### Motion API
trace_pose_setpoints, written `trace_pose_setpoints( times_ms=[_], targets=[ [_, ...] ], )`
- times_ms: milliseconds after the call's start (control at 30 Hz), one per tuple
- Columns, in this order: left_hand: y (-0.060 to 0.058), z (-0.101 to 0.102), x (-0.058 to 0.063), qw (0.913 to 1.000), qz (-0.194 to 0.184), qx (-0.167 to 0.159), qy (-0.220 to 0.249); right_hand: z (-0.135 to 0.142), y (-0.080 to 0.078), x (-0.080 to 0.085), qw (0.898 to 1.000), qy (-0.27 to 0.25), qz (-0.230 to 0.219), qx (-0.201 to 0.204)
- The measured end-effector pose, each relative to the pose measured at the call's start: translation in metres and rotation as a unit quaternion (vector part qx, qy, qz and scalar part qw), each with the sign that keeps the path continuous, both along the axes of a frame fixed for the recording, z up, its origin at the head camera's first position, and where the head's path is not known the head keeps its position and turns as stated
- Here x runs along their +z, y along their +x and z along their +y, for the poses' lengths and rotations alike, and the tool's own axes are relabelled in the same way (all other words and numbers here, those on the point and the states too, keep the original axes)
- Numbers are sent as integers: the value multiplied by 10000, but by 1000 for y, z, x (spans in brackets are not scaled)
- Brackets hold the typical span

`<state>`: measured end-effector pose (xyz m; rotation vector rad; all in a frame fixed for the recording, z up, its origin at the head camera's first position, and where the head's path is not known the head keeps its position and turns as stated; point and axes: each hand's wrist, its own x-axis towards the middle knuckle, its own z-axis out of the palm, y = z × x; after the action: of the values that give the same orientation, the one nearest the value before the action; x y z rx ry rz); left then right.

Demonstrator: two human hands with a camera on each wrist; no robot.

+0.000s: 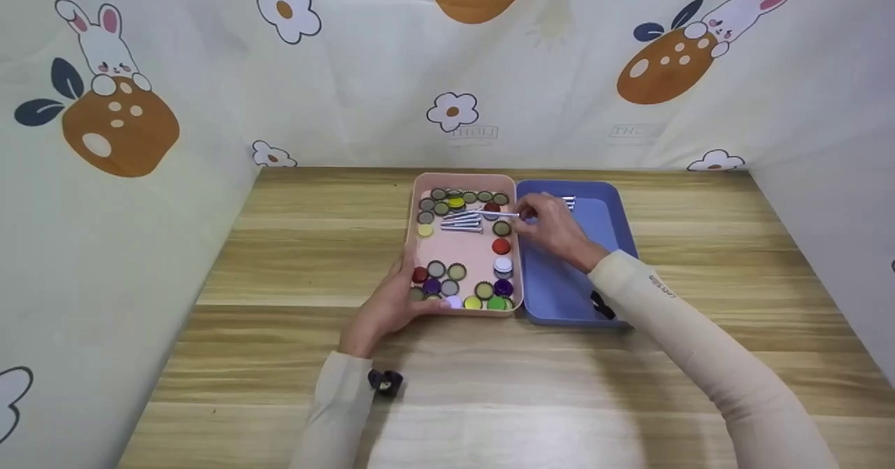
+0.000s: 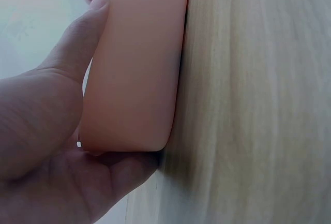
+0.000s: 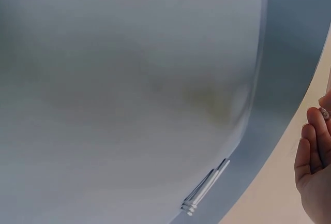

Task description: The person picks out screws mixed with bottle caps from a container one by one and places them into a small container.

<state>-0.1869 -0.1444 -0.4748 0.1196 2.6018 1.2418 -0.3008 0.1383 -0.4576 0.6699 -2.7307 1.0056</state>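
Note:
My right hand [image 1: 556, 226] pinches a long silver screw [image 1: 498, 214] by one end, above the rim between the two trays. The screw's other end points left over the pink tray [image 1: 454, 249]. Inside that tray lies a row of similar screws [image 1: 461, 226], with several bottle caps [image 1: 501, 246] of various colours around its edges. My left hand [image 1: 391, 301] grips the pink tray's near left corner; in the left wrist view the thumb [image 2: 77, 43] lies along its rim. Beside it stands the blue tray [image 1: 573, 308], with a few screws [image 3: 204, 189] in its far right corner.
Both trays stand side by side on a wood-grain table [image 1: 294, 259], touching or nearly so. A patterned cloth [image 1: 363, 70] hangs behind and at both sides. A small black device [image 1: 385, 383] sits at the left wrist.

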Motion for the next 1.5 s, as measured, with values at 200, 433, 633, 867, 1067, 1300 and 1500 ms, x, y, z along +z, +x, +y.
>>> trace_pose_setpoints(
  times_ms=[200, 433, 633, 867, 1067, 1300, 1500],
  targets=[
    [0, 0, 0, 9999, -94, 57, -45, 9, -1, -1, 9999, 119, -54, 6],
    [0, 0, 1, 9999, -112, 37, -81, 19, -3, 0, 9997, 212, -94, -66],
    [2, 1, 0, 9995, -281, 112, -66, 29, -6, -2, 9998, 177, 89, -65],
    [1, 3, 0, 9998, -200, 78, 7, 42, -6, -2, 9994, 276, 51, -222],
    [0, 2, 0, 9999, -128, 31, -18, 48, -8, -2, 9988, 411, 54, -262],
    [0, 2, -1, 9995, -289, 113, -23, 51, -12, -2, 9983, 343, 8, -470],
    [1, 1, 0, 9997, -222, 56, -74, 59, -15, -7, 9979, 356, 130, -527]
  ],
)
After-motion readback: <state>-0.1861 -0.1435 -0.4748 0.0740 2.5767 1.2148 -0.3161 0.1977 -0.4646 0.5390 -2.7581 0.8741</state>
